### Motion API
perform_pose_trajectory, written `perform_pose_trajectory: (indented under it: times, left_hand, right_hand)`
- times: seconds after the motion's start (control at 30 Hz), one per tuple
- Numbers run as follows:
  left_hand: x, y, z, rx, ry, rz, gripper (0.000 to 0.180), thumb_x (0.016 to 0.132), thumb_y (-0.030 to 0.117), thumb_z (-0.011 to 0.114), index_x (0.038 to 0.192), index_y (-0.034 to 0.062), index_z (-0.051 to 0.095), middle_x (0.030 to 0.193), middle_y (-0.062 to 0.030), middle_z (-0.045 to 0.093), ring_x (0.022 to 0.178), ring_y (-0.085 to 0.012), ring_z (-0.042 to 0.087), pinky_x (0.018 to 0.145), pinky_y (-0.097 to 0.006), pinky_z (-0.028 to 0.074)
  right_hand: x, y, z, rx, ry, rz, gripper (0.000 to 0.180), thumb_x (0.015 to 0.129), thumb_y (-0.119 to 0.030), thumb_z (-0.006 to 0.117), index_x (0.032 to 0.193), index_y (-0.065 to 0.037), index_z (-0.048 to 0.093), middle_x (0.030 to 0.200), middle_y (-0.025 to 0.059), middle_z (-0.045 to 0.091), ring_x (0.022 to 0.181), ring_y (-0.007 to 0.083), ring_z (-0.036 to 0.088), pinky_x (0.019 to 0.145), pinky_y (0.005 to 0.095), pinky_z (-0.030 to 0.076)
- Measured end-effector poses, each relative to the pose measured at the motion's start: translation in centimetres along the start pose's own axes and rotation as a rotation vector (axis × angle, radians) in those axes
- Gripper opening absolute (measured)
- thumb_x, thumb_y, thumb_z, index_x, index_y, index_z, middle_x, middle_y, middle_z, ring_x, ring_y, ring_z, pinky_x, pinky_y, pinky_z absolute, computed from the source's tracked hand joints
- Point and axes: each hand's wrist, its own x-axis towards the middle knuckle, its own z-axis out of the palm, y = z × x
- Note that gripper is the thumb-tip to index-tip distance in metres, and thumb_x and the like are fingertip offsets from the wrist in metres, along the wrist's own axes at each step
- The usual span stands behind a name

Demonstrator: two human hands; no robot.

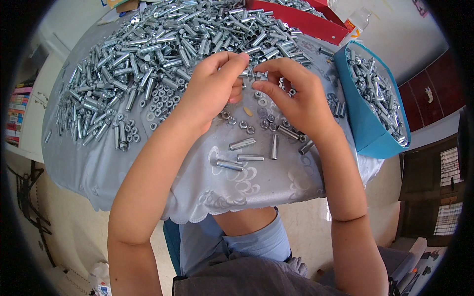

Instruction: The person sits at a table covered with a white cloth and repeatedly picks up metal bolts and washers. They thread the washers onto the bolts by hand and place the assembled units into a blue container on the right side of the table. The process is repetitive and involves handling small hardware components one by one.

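Observation:
Above the middle of the table, both my hands are closed on one expansion anchor bolt [258,75]. My left hand [210,91] pinches its left end between thumb and fingers, hiding most of that part. At the other end, the thumb and forefinger of my right hand [303,96] grip around the nut. Below the hands lie loose hex nuts [243,125] and several shiny metal sleeves [242,143]. More nuts [163,100] and a few flat washers [150,117] are clustered left of my left wrist. Beyond the hands spreads a large heap of anchor bolts [163,44].
A blue fabric bin [368,140] full of anchor bolts stands at the table's right edge. Behind it are a red box [316,27] holding more metal parts and a clear bottle [359,22]. A pale patterned tablecloth [197,185] hangs over the near edge, above my lap.

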Motion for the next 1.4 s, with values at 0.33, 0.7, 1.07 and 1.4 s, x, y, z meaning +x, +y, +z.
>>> perform_pose_trajectory:
  times: [0.33, 0.7, 1.07, 1.4]
  left_hand:
    - [-0.3, 0.0, 1.0, -0.085, -0.030, 0.067, 0.023, 0.089, 0.024, 0.053, 0.078, 0.0042, 0.050, 0.056, 0.0066, 0.033, 0.048, -0.0038, 0.029, 0.046, -0.022, 0.027]
    - [-0.2, 0.1, 0.2, -0.043, -0.008, 0.007, 0.020, 0.089, 0.025, 0.054, 0.084, 0.0062, 0.051, 0.056, 0.0079, 0.030, 0.047, -0.0033, 0.027, 0.047, -0.021, 0.026]
    - [-0.3, 0.2, 0.2, -0.047, -0.031, 0.028, 0.026, 0.088, 0.026, 0.054, 0.078, 0.0032, 0.051, 0.056, 0.0060, 0.033, 0.049, -0.0045, 0.029, 0.047, -0.023, 0.027]
    - [-0.4, 0.2, 0.4, -0.006, -0.006, 0.005, 0.023, 0.088, 0.026, 0.054, 0.081, 0.0040, 0.052, 0.055, 0.0066, 0.033, 0.049, -0.0038, 0.030, 0.047, -0.022, 0.027]
  right_hand:
    - [-0.3, 0.4, -0.1, 0.149, -0.012, 0.136, 0.014, 0.083, -0.013, 0.060, 0.079, 0.001, 0.059, 0.066, 0.0094, 0.055, 0.059, 0.0199, 0.053, 0.054, 0.0289, 0.042]
    - [-0.2, 1.2, -0.7, -0.067, -0.063, -0.039, 0.032, 0.071, -0.016, 0.072, 0.097, -0.003, 0.058, 0.078, 0.0074, 0.056, 0.063, 0.0167, 0.051, 0.059, 0.0273, 0.044]
    - [-0.3, 1.0, -0.2, -0.004, -0.048, 0.022, 0.027, 0.072, -0.017, 0.072, 0.092, -0.003, 0.061, 0.073, 0.0074, 0.057, 0.060, 0.0165, 0.052, 0.056, 0.0283, 0.044]
    - [-0.4, 0.8, -0.3, -0.029, -0.063, 0.115, 0.028, 0.067, -0.016, 0.075, 0.090, -0.005, 0.063, 0.070, 0.0063, 0.056, 0.058, 0.0155, 0.052, 0.053, 0.0274, 0.043]
